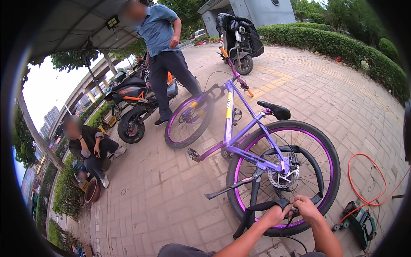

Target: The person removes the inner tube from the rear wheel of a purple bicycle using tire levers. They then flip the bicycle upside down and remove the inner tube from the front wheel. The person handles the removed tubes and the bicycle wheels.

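A purple bicycle frame (pixel 228 115) lies tilted on the paving, its rear wheel's black tire (pixel 334 160) nearest me. A black inner tube (pixel 308 154) hangs loose over the spokes and brake disc (pixel 284 176), out of the tire. Low on that wheel, my left hand (pixel 276 214) pinches the tube. Close against it, my right hand (pixel 303 207) grips a small metal fitting, perhaps a hose end at the valve; the fingers partly hide it. A thin black hose (pixel 297 241) runs down from there. The kickstand (pixel 229 188) sticks out to the left.
At right, a green air compressor or pump (pixel 359 225) sits beside a coiled orange hose (pixel 351 170). One person (pixel 163 38) stands beyond the front wheel; another (pixel 93 144) sits at left. A black-and-orange motorcycle (pixel 131 93) and a covered scooter (pixel 240 41) are parked farther off, near a hedge (pixel 321 41).
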Available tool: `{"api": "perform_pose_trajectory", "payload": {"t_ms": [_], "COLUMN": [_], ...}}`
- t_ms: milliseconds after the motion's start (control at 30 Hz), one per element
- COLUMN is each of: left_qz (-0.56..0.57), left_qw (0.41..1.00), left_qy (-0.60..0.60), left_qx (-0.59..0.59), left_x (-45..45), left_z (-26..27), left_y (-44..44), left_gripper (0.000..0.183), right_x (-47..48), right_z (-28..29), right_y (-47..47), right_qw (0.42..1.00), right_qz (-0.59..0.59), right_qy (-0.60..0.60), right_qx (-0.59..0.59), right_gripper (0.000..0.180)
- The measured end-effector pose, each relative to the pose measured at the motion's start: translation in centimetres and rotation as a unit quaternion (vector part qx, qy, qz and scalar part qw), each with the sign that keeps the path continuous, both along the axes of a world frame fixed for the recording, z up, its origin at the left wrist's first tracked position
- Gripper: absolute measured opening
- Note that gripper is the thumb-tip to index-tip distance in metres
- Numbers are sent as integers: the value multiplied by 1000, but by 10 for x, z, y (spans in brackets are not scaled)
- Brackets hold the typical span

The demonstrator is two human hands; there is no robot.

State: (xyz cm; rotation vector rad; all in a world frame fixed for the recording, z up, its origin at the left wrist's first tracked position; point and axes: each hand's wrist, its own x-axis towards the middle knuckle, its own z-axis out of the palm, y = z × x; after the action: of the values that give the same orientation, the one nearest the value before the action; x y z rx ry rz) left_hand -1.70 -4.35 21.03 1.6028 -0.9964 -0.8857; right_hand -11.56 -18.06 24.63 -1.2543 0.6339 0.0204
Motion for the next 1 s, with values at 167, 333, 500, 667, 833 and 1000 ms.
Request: {"api": "perform_pose_trajectory", "payload": {"t_ms": [167,333,500,667,833,1000], "left_qz": [7,113,124,130,151,341], "left_qw": [999,988,988,983,977,857], "left_qy": [-34,100,51,87,126,381], "left_qx": [23,-24,-82,-92,-79,-69], "left_x": [-8,-14,-20,-24,-29,-18], "left_z": [36,-7,-9,-10,-17,-42], "left_y": [-14,-20,-24,-23,-24,-8], "left_gripper": [32,38,38,35,35,28], "right_x": [-10,-1,-8,-3,-12,-111], "right_z": [-4,-28,-5,-7,-17,-74], "right_y": [-2,-1,6,14,3,-65], "right_qw": [992,995,987,973,984,922], "right_qz": [-90,-83,-130,-192,-164,-295], "right_qy": [-89,-51,-93,-111,-68,39], "right_qx": [24,-11,-19,67,25,-247], "right_gripper": [10,13,18,18,33,36]}}
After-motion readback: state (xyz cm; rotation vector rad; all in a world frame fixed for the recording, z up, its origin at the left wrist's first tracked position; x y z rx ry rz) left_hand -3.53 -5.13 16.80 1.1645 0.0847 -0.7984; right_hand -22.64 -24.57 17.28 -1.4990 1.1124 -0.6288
